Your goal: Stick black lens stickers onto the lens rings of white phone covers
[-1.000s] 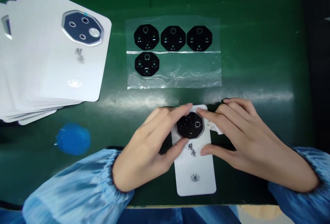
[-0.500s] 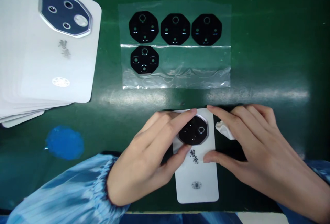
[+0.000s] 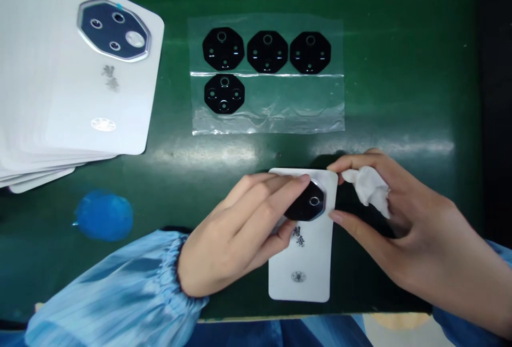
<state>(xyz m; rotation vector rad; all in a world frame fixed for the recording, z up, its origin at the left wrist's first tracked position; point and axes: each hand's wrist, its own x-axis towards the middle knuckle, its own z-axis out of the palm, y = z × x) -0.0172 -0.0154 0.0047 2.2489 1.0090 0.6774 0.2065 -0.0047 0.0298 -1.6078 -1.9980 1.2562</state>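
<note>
A white phone-shaped card (image 3: 298, 256) with dark printing lies on the table in front of me. On its upper part sits a black octagonal plate (image 3: 306, 203) with a silver rim and one visible ring. My left hand (image 3: 240, 230) reaches over from the left, index finger and thumb closed across the plate's edges, covering its left part. At the card's right edge, my right hand (image 3: 412, 230) touches the upper corner with its index finger and the side with its thumb. A crumpled white cloth (image 3: 370, 184) is tucked in my right hand's curled fingers.
A clear plastic sheet (image 3: 280, 115) holding several black octagonal plates (image 3: 267, 51) lies at the back middle. Left of it stands a stack of white cards (image 3: 124, 107), the top one with a camera-like octagon. A round blue film (image 3: 104, 215) lies below the stack.
My right hand has turned, its thumb moving up and right to the card's edge, and more of the white cloth shows. My left fingers have closed further over the plate. The view has shifted slightly.
</note>
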